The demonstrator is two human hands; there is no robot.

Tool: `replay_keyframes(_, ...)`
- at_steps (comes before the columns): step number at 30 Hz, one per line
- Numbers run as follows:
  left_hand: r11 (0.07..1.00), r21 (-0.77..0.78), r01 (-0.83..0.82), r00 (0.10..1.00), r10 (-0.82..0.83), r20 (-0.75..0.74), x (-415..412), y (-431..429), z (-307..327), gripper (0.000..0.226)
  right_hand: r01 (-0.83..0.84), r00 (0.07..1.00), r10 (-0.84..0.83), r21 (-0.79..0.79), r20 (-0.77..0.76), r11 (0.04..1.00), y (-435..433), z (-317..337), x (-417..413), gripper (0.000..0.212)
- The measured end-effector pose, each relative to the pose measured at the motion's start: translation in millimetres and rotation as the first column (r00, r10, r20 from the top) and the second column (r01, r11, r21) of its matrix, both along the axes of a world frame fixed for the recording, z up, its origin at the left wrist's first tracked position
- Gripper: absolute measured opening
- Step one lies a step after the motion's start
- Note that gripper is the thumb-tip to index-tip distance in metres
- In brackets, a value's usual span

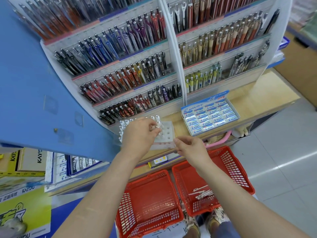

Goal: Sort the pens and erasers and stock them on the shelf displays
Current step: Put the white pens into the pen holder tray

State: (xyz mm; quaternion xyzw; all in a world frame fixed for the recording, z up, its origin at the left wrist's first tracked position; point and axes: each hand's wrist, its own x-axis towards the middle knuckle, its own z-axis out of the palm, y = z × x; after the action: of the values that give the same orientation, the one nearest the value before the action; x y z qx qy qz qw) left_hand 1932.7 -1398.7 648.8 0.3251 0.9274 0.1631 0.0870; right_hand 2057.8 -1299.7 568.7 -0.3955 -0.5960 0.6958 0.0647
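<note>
Left hand [140,133] pinches 1 white pen [159,130] over the holed stand [167,133], right hand [190,148] beside it, grip unclear; a missed hole could topple neighbouring pens [123,125].

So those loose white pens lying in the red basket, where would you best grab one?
Pinch one of the white pens around the middle of its barrel, coming straight down from above. They lie flat in a loose tangle on the floor of the right-hand red basket, and its tall walls would likely block any sideways approach.
</note>
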Motion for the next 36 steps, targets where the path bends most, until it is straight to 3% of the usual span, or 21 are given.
replay_keyframes(2, 0.993, 0.121, -0.005, 1.000, 0.004, 0.010, 4, -5, 6, 0.017, -0.022, 1.000, 0.022, -0.009, 0.014, 1.000, 10, 1, 12, 0.013)
replay_keyframes(7, 0.922, 0.378, 0.085, 0.996, -0.078, -0.032, 30, -16, 23, 0.025, -0.170, 0.977, 0.147, 0.146, 0.156, 0.975, 47, -10, 65, 0.012)
replay_keyframes(12, 0.872, 0.434, 0.227, 0.970, -0.240, -0.025, 79, -16, -16, 0.015, -0.302, 0.899, 0.194, 0.235, 0.393, 0.924, 81, -33, 137, 0.013)
replay_keyframes(15, 0.930, 0.278, 0.240, 0.954, -0.278, 0.108, 110, -17, -77, 0.013, -0.390, 0.828, 0.222, 0.244, 0.515, 0.888, 93, -65, 174, 0.014)
replay_keyframes(19, 0.982, -0.006, 0.187, 0.926, -0.174, 0.337, 147, -21, -191, 0.018, -0.467, 0.754, 0.275, 0.193, 0.596, 0.863, 105, -134, 208, 0.012)
replay_keyframes(23, 0.971, -0.195, 0.138, 0.905, -0.044, 0.424, 178, -13, -329, 0.022, -0.569, 0.705, 0.338, 0.214, 0.623, 0.794, 117, -251, 226, 0.015)
replay_keyframes(26, 0.933, -0.315, 0.176, 0.890, -0.014, 0.455, 198, -2, -447, 0.024, -0.693, 0.632, 0.409, 0.243, 0.659, 0.679, 123, -359, 233, 0.020)
replay_keyframes(32, 0.815, -0.448, 0.367, 0.892, -0.171, 0.418, 221, 8, -659, 0.027, -0.847, 0.510, 0.553, 0.274, 0.659, 0.454, 114, -573, 220, 0.025)
replay_keyframes(36, 0.672, -0.552, 0.493, 0.859, -0.277, 0.430, 229, 9, -772, 0.037, -0.938, 0.342, 0.588, 0.228, 0.733, 0.261, 91, -678, 209, 0.036)
